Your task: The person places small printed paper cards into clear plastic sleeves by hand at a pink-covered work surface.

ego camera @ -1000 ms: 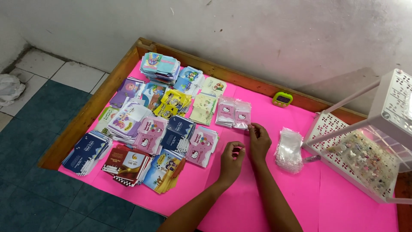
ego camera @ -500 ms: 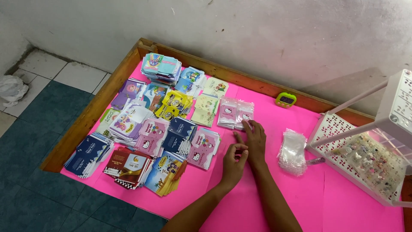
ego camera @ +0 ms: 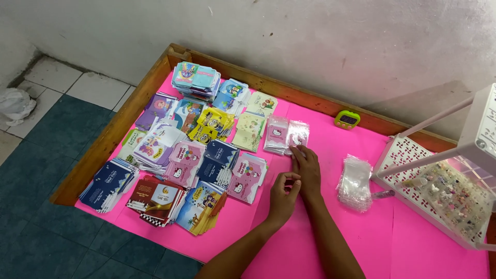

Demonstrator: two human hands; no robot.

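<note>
- The right hand (ego camera: 307, 168) lies flat-ish on the pink bench (ego camera: 320, 248), its fingertips touching the near edge of a small bagged pink card (ego camera: 297, 135) at the right of a little stack of bagged cards (ego camera: 275, 135). The fingers look stretched and together, pressing on the packet, not closed round it; this looks like a way of squaring it against its neighbours.
- The left hand (ego camera: 284, 194) sits just beside and below the right one, its fingers curled in with thumb and fingertips pinched together. Whether something tiny is held in that pinch I cannot tell.
- The bagged cards rest near the middle of the bench, just right of the loose card piles and well apart from the far wooden rim (ego camera: 310, 98).
- To the left, many card stacks (ego camera: 196, 150) are spread by design: blue ones, yellow ones, pink ones, a tall pastel pile at the back. Sorting them by pattern probably keeps each kind easy to reach.
- To the right of the hands, a heap of clear plastic sleeves (ego camera: 354, 181) lies within easy reach, apart from the finished packets.
- Farther right stands a white perforated rack (ego camera: 413, 155) with a tray of small colourful trinkets (ego camera: 454, 199).
- A small green timer (ego camera: 346, 120) sits near the back rim.
- A crumpled white bag (ego camera: 15, 103) lies on the tiled floor at far left.
</note>
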